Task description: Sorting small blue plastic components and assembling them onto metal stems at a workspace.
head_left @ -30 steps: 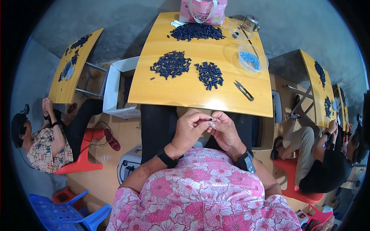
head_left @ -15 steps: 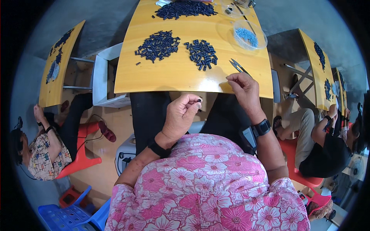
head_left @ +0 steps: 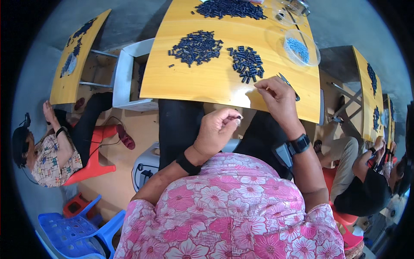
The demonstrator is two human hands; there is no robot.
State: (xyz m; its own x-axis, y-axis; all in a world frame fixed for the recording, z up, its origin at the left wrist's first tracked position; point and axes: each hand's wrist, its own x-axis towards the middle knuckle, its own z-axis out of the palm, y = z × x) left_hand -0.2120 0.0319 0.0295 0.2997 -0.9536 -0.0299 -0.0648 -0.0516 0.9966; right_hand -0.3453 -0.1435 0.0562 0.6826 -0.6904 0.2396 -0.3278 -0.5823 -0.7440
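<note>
Over my lap, just off the table's near edge, my left hand (head_left: pixel 217 133) pinches a small black tubular piece (head_left: pixel 238 117) between thumb and forefinger; only its end shows. Raised over the table edge, my right hand (head_left: pixel 279 98) has thumb and forefinger pressed together; anything held there is too small to make out. Behind it lies a pair of dark thread snips (head_left: pixel 284 80), partly covered by the hand. Beyond, a small heap of black pieces (head_left: pixel 246 64) rests nearest to my hands, and a larger heap (head_left: pixel 196 48) spreads to its left.
A third black heap (head_left: pixel 233 8) is at the yellow table's (head_left: pixel 189 88) far side. A clear tub of blue beads (head_left: pixel 297 49) stands at the right, near another clear container (head_left: pixel 286 12). A white box (head_left: pixel 126 77) adjoins the table's left. Co-workers sit at side tables, left and right.
The whole view has swung, so the table sits further right in the picture. My left hand has turned slightly, covering more of the black piece. The right hand keeps its pinch.
</note>
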